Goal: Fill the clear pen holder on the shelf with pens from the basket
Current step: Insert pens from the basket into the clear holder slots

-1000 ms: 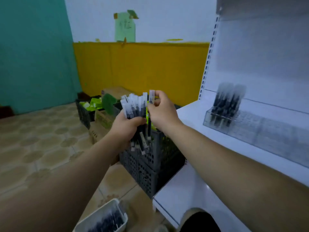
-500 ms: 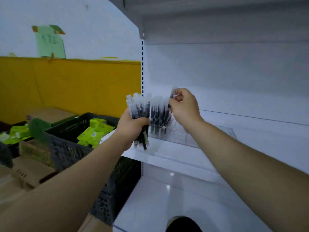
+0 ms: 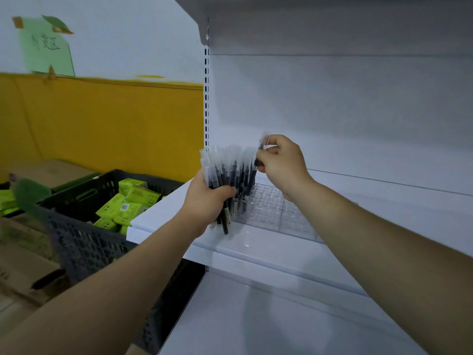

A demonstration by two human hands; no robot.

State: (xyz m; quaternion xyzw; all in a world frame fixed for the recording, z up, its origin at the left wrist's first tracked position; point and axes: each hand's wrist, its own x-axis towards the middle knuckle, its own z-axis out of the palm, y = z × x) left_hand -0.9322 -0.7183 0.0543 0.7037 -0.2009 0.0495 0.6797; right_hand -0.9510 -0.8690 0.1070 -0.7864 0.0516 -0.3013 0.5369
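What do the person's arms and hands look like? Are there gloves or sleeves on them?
No gloves and no sleeves show. The left hand and the right hand are bare. So are the left forearm and the right forearm, right down to the edge of the picture. No watch or bracelet shows on either wrist, and no ring can be made out.

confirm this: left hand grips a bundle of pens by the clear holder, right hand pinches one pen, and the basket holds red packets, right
One slip: the packets in the basket are lime green, not red, as the head view shows. The rest stands: the left hand grips a bundle of pens by the clear holder and the right hand pinches one pen.
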